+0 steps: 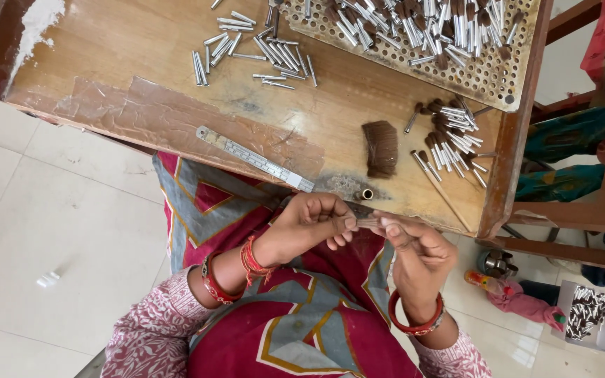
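**Two hands pinch a small tuft of hair at the table edge**

The left hand and the right hand meet just below the near edge of the wooden table. Both are closed in a narrow pinch on the same small thing, a thin tuft of brown hair, which runs between the fingertips of the two hands. The view is poor here, so I cannot tell if a metal tube is already on the tuft. Holding it from both ends probably keeps the hairs tight and together.

The materials lie close, within easy reach. A bigger bundle of brown hair rests on the table just above the hands, and a short brass ferrule stands near the edge, between that bundle and the hands. To the right is a pile of finished brush heads, metal tubes with brown tips. Empty metal tubes are scattered farther back, well apart from the hands. A perforated tray at the far side carries many more pieces.

A metal ruler is fixed along the near edge, left of the hands. Nothing lies between the hands and the hair bundle. On the floor at the right stands a small box of tubes.
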